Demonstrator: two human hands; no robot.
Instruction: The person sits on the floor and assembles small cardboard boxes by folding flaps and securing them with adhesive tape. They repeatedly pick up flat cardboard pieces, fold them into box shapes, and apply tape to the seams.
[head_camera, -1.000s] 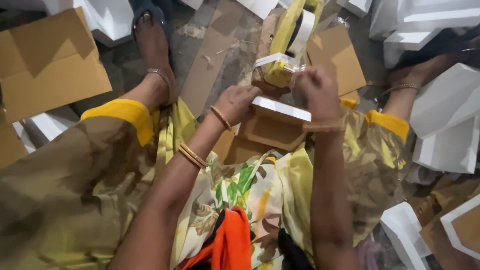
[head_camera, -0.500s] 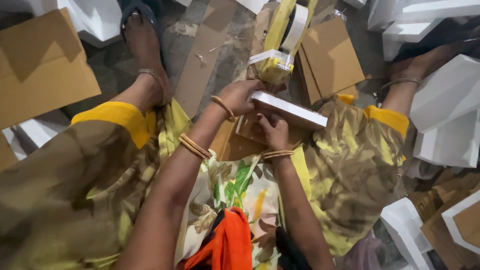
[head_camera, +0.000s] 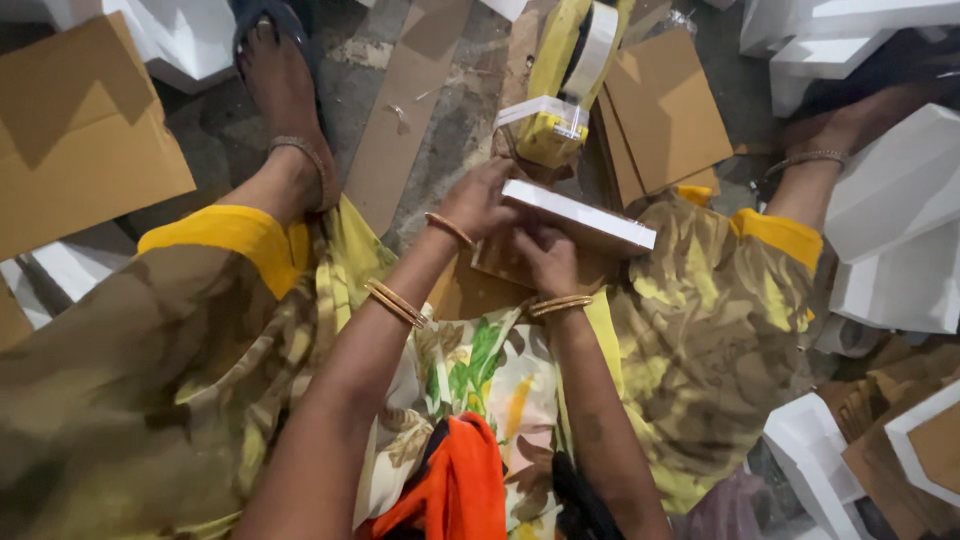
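Big cardboard sheets (head_camera: 85, 150) and white foam blocks (head_camera: 890, 220) lay well out from both hands. Yellow tape dispenser (head_camera: 565, 95) sat just beyond them, within easy reach. Flat white foam-edged panel (head_camera: 580, 213) was between the knees, tilted. Left hand (head_camera: 478, 200) gripped its far end, likely to steady it; right hand (head_camera: 545, 258) was curled under the near edge, propping it.
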